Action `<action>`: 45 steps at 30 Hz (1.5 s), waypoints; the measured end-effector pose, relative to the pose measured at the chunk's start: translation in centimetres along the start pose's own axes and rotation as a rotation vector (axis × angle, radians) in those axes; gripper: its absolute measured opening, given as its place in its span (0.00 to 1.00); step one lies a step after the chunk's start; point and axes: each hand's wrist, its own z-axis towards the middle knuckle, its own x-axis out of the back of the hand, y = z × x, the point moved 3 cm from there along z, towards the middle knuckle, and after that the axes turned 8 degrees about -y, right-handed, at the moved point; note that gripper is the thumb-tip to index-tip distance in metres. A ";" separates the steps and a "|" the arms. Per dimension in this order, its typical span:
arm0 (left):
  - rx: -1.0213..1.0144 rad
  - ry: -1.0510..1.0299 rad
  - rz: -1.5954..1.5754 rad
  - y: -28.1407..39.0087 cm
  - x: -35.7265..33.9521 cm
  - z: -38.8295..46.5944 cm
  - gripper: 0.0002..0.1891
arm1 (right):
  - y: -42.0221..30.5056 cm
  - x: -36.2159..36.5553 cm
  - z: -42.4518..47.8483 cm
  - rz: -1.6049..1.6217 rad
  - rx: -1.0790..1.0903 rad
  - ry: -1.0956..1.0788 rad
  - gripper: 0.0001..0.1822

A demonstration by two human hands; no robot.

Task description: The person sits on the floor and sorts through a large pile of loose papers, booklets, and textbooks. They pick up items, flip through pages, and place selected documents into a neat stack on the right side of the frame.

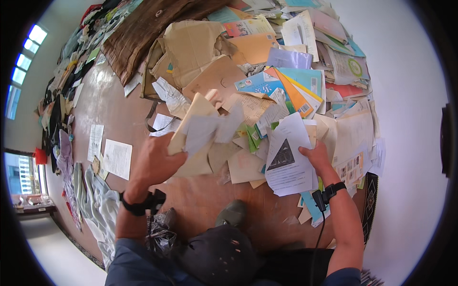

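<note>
My left hand [157, 161] grips the lower left edge of a tan paper booklet [195, 125], with blurred loose sheets [211, 128] against its right side. My right hand [318, 155] holds printed white sheets [291, 171] that show a dark triangular picture, with the thumb on top and the fingers hidden behind. Between my hands lie tan papers [247, 166] and a crumpled handwritten sheet [250, 107]. Just beyond them are a blue textbook [252, 84] and an orange booklet [291, 91], fanned out with others.
A large heap of books and papers [343, 132] runs along the right wall. An open brown paper bag [193, 46] and a dark wooden board [143, 32] are at the far side. Clothes [64, 143] line the left. A black plastic bag [161, 228] is near my feet.
</note>
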 end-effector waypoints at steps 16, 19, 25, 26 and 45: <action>0.031 -0.269 -0.343 -7.4 -0.2 5.9 0.22 | -2.0 2.3 -0.1 0.375 0.098 0.004 0.22; -0.026 -0.193 -0.329 -14.9 -6.8 10.1 0.20 | -1.3 2.8 -0.9 0.320 0.051 0.011 0.23; 0.190 0.063 0.097 -17.9 -8.5 12.7 0.16 | -0.4 4.3 -2.6 0.283 0.006 0.046 0.26; 0.152 0.058 0.035 -16.3 -7.8 12.0 0.17 | -1.0 4.2 -2.9 0.308 -0.006 0.050 0.26; -0.127 -0.634 -0.399 1.5 -7.7 8.8 0.17 | -6.4 -3.5 -3.8 0.390 0.116 -0.467 0.25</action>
